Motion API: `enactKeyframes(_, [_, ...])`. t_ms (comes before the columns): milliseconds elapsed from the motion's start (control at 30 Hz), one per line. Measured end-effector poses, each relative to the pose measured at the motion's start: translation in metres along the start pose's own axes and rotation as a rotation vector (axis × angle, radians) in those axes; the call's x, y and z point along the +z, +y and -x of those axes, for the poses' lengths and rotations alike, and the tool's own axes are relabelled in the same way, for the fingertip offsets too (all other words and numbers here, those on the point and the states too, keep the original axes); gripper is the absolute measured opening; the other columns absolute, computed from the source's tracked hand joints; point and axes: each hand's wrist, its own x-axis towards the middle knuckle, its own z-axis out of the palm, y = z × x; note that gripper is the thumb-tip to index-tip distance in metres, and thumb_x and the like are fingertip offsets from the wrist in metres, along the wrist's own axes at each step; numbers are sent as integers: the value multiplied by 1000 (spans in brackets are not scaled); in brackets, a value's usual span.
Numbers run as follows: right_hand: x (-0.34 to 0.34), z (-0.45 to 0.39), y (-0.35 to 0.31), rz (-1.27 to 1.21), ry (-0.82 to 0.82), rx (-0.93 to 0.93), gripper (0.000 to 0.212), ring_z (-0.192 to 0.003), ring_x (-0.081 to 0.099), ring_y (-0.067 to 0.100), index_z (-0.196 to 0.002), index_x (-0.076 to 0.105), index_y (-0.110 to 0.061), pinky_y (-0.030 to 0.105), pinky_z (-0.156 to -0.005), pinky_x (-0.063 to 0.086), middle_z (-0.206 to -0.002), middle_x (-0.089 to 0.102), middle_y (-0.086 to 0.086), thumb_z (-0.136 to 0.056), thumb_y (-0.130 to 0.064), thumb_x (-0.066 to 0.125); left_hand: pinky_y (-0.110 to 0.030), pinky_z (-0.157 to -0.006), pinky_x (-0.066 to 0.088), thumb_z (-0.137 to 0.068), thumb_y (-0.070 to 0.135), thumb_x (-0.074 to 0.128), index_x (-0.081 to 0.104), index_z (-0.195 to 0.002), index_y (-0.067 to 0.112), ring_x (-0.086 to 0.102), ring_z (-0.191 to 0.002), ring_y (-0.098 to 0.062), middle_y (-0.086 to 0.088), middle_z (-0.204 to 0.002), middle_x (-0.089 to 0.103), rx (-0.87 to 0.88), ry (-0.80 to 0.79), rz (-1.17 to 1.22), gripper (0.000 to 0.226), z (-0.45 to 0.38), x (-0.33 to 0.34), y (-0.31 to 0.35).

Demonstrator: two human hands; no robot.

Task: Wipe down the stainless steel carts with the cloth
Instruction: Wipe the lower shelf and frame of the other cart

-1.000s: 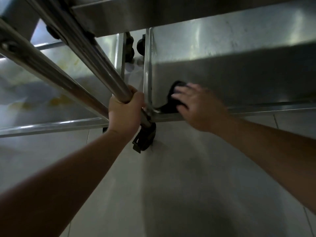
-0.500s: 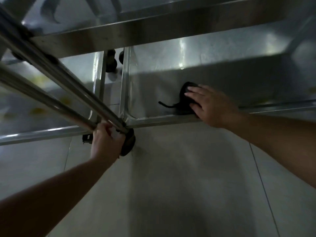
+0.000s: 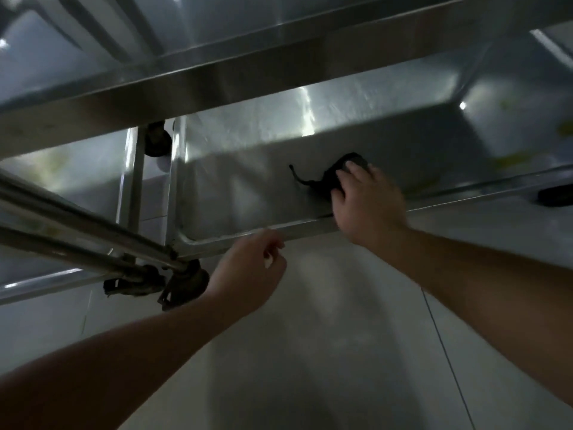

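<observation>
Now, left hand (image 3: 248,268): released the steel cart leg (image 3: 93,234), hung loosely curled, holding nothing.
Right hand (image 3: 366,203): fingers flat, pressed the dark crumpled cloth (image 3: 333,178) farther right along the stainless shelf (image 3: 242,187).

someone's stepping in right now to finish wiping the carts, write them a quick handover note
Right hand: reaches over the front rim, fingers pressing the dark cloth onto the bottom shelf of the right-hand cart.
Left hand: loosely curled, holding nothing, just below the shelf's front rim, near the corner caster.
Done: cannot tell how much of this shelf has been wiped.
Left: yellowish smears show at the shelf's right end; the neighbouring cart's shelf on the left also looks stained.
</observation>
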Motion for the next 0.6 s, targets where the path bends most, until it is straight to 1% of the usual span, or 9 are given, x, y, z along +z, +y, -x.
enactKeyframes(33, [4, 2, -9, -11, -20, -57, 52, -154, 29, 27, -154, 49, -30, 49, -119, 34, -168, 36, -8, -106, -47, 40, -29, -73, 43, -92, 32, 62, 64, -105, 34, 57, -85, -6, 18, -95, 61, 38, 82, -13, 13, -13, 4, 10])
enactKeyframes(67, [7, 4, -15, -8, -51, -143, 51, -155, 28, 26, -154, 50, -31, 49, -119, 34, -168, 36, -9, -106, -48, 40, -32, -77, 40, -93, 26, 64, 66, -106, 27, 57, -92, -14, 13, -96, 60, 55, 166, -33, 13, -26, 8, 18])
enactKeyframes(100, [9, 3, -16, 1, -78, -221, 51, -156, 28, 25, -153, 51, -32, 49, -119, 34, -168, 36, -10, -106, -48, 40, -33, -80, 38, -93, 23, 64, 65, -105, 22, 56, -97, -19, 8, -98, 58, 39, 241, -43, 13, -39, 11, 26])
enactKeyframes(167, [5, 0, -8, -7, -103, -286, 49, -156, 28, 23, -152, 53, -33, 48, -119, 34, -167, 38, -11, -106, -48, 41, -31, -85, 35, -91, 25, 60, 64, -108, 18, 54, -104, -24, 1, -104, 61, -29, 333, -7, 18, -61, 20, 41])
enactKeyframes(233, [-1, -2, 10, -35, -99, -294, 47, -155, 31, 22, -150, 57, -32, 47, -120, 34, -166, 41, -10, -106, -45, 45, -33, -94, 35, -91, 31, 55, 64, -119, 18, 53, -114, -26, -3, -116, 63, -87, 365, 24, 32, -72, 30, 54])
enactKeyframes(333, [-20, -1, 50, 3, -56, -222, 49, -154, 35, 19, -149, 57, -34, 44, -118, 38, -164, 42, -13, -103, -43, 46, -41, -111, 35, -101, 32, 54, 59, -136, 21, 49, -135, -28, -3, -140, 58, -63, 330, -27, 36, -80, 46, 67])
enactKeyframes(433, [-43, 1, 113, 44, 24, -93, 47, -150, 41, 24, -149, 59, -29, 45, -118, 38, -163, 46, -9, -102, -35, 52, -43, -123, 26, -107, 39, 47, 51, -148, 23, 33, -154, -24, 0, -164, 42, -66, 230, -135, 45, -86, 53, 70])
enactKeyframes(500, [-59, 1, 159, 64, 67, -5, 45, -146, 45, 31, -148, 61, -23, 44, -121, 35, -161, 49, -2, -104, -29, 54, -42, -129, 18, -109, 44, 43, 44, -157, 23, 22, -160, -23, -1, -172, 31, -79, 194, -197, 53, -87, 55, 66])
enactKeyframes(600, [-80, -6, 227, 91, 96, 120, 45, -144, 46, 33, -148, 60, -19, 44, -121, 33, -161, 49, 3, -105, -27, 53, -40, -132, 10, -110, 45, 40, 38, -163, 21, 13, -163, -21, -2, -175, 23, -68, 197, -210, 58, -86, 56, 63])
